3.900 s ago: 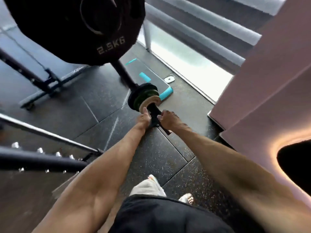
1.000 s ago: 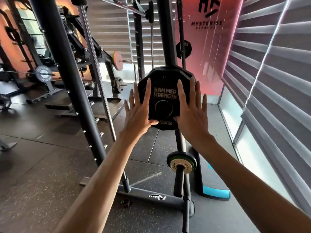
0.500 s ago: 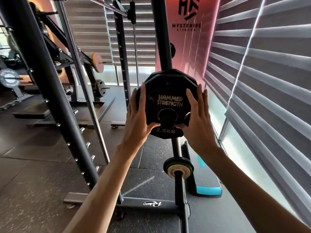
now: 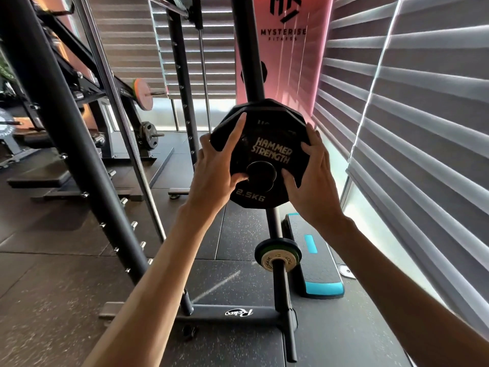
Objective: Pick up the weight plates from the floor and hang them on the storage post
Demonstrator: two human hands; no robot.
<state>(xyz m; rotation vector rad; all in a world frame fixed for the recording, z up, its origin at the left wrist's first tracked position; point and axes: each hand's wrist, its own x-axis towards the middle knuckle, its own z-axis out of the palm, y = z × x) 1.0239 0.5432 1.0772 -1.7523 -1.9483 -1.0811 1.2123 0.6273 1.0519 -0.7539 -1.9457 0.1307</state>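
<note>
A black 2.5 kg plate (image 4: 267,152) marked HAMMER STRENGTH hangs on an upper storage post of the black rack upright (image 4: 247,62). At least one more black plate sits behind it. My left hand (image 4: 215,170) grips its left side, index finger stretched up across the face and thumb at the centre hole. My right hand (image 4: 311,181) holds its right edge, thumb near the hole. Lower down, small round plates (image 4: 277,256) hang on a second storage post (image 4: 280,284) that points toward me.
The rack's base bar (image 4: 232,312) lies on the dark rubber floor. A black and teal step platform (image 4: 316,260) stands to the right of the lower post. Window blinds (image 4: 410,128) close off the right side. Slanted rack uprights (image 4: 66,144) and more gym machines fill the left.
3.9 s ago both hands were down at the lower post with its small plates. Over the last second they closed from flat palms into a grip on the upper plate, and the view moved closer.
</note>
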